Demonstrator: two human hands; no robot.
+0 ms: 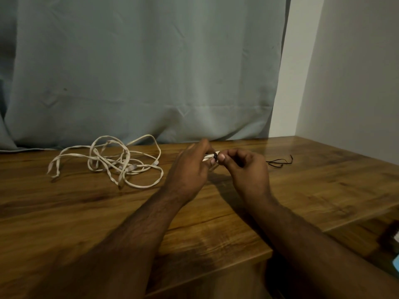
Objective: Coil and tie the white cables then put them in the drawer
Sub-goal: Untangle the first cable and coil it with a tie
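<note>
My left hand (190, 169) and right hand (246, 169) meet just right of the frame's middle, both raised a little above the bench (216, 234). The fingers (221, 157) of my right hand are curled in, thumb and forefinger pinching a thin black tie (215, 155) that wraps the end of a small white cable bundle (208, 157). My left fingers curl round that same bundle from the other side, so most of it is hidden behind my knuckles; only a short pale stretch shows between the two hands.

To the left of my hands, in the middle left of the frame, a second white cable (112, 162) lies loose on the wood in a tangle of flat loops, well apart from the bundle I hold. Its plugs are too small to read, and I can make out no brand or writing anywhere.

To the right of my right hand, near the bench's far edge, a thin black string (280, 162) lies in a loose loop on the wood.

Behind the bench a grey-blue curtain (151, 72) hangs down to the surface, and a pale wall (356, 72) fills the upper right.
</note>
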